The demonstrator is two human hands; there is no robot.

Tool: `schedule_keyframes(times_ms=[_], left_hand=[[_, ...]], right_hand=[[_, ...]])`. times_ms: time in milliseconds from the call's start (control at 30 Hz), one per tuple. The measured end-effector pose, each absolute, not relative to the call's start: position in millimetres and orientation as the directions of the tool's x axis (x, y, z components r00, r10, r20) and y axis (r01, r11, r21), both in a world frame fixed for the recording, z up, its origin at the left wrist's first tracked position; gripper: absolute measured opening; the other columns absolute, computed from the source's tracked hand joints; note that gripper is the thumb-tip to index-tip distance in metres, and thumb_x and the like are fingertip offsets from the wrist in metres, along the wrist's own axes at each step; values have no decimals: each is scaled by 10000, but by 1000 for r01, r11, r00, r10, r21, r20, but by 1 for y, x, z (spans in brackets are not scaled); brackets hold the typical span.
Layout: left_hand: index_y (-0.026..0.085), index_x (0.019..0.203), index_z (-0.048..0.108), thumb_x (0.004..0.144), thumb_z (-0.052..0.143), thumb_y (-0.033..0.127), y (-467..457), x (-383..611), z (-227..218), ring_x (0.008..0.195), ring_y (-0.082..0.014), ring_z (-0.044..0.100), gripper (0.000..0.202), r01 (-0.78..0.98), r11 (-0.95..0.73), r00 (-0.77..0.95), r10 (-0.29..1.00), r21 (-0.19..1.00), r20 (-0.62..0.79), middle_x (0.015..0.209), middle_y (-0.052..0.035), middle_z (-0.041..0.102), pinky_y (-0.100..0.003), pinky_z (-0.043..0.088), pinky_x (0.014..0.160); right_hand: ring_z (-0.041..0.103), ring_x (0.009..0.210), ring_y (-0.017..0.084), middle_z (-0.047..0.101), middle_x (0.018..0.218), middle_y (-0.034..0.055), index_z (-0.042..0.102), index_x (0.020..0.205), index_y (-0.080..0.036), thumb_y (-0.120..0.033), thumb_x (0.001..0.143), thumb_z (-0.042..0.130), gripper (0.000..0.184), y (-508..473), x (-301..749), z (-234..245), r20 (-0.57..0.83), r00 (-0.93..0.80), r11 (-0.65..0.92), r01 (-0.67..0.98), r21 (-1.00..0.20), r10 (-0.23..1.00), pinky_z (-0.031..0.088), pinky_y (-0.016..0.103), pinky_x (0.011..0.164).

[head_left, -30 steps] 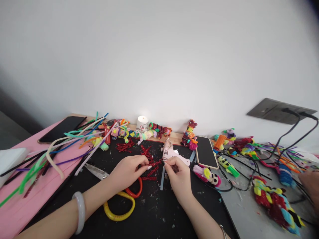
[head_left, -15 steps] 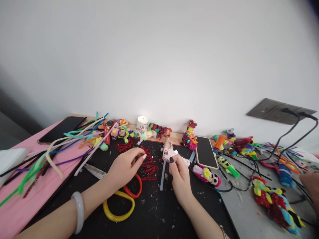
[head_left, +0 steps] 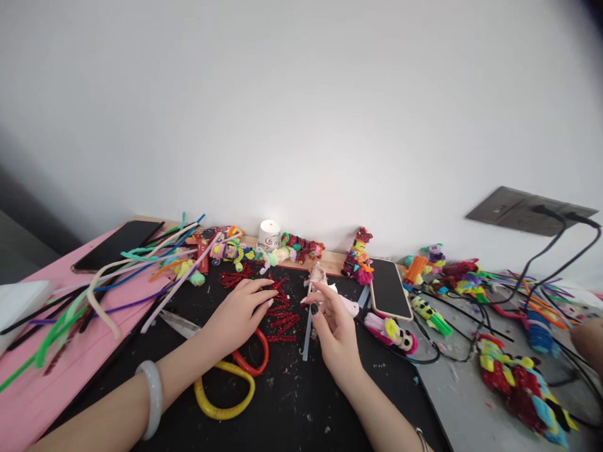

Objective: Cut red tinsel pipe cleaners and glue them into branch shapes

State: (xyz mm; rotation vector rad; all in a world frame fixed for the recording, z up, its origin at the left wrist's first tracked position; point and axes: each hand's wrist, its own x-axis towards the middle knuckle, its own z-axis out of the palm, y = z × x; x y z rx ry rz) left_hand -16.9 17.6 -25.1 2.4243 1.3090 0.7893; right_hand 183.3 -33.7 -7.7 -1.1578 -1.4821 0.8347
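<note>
My left hand (head_left: 245,312) is over several short pieces of red tinsel pipe cleaner (head_left: 284,323). Its fingers are spread and hold nothing that I can see. My right hand (head_left: 335,326) is open too, thumb and forefinger apart, in front of a pale pink hot glue gun (head_left: 349,306) that it partly hides. A translucent glue stick (head_left: 308,339) points toward me from the gun. Under my left forearm lie scissors (head_left: 225,414) with one yellow and one red handle loop, blades pointing away to the left.
Long colourful pipe cleaners (head_left: 98,292) spread over the pink surface at left. A paper cup (head_left: 269,235) and small pipe-cleaner dolls (head_left: 358,256) line the wall. A phone (head_left: 391,290), black cables and more dolls (head_left: 522,392) lie at right, where another person's hand (head_left: 588,339) shows.
My right hand has opened from a pinch, its fingers spreading over the glue gun. My left hand's fingers have fanned out slightly above the red pieces.
</note>
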Motion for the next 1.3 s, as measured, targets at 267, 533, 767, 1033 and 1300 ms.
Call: schedule_keyframes(times_ms=[267, 533, 767, 1033, 1300], left_hand=[[175, 1104, 667, 914, 402, 203, 21, -18, -33, 1127, -239, 556, 328, 651, -562, 430, 827, 511, 362, 1222, -96, 620, -445, 446, 1003], [186, 1043, 680, 901, 408, 176, 21, -18, -32, 1099, -239, 555, 307, 652, -553, 417, 833, 519, 364, 1158, -95, 618, -438, 453, 986], [173, 1037, 673, 894, 415, 147, 20, -17, -31, 1064, -233, 559, 296, 630, -563, 418, 826, 535, 377, 1119, -95, 613, -423, 464, 964], [147, 1045, 654, 901, 447, 182, 20, -16, -27, 1035, -231, 581, 255, 627, -571, 364, 816, 530, 449, 1091, -103, 629, -414, 470, 947], [142, 966, 661, 885, 513, 173, 14, -16, -15, 957, -187, 615, 171, 530, -604, 289, 789, 596, 543, 1009, -84, 649, -318, 476, 905]], right_hand=[[507, 631, 140, 605, 813, 28, 549, 1090, -201, -249, 901, 459, 215, -32, 183, -9, 292, 16, 281, 226, -933, 956, 403, 245, 573], [446, 585, 117, 571, 767, 4, 555, 1050, -202, -215, 898, 450, 185, -33, 183, -11, 260, 17, 253, 183, -950, 965, 365, 227, 539], [444, 568, 111, 560, 740, -11, 558, 1040, -203, -214, 899, 448, 179, -33, 184, -11, 253, 19, 244, 202, -949, 967, 360, 225, 535], [451, 567, 109, 566, 744, -15, 563, 1028, -211, -190, 887, 439, 189, -31, 184, -13, 258, 31, 246, 210, -946, 966, 359, 223, 536], [451, 566, 114, 562, 739, -12, 551, 1026, -215, -208, 891, 440, 176, -32, 184, -13, 249, 47, 234, 204, -951, 967, 355, 223, 531]])
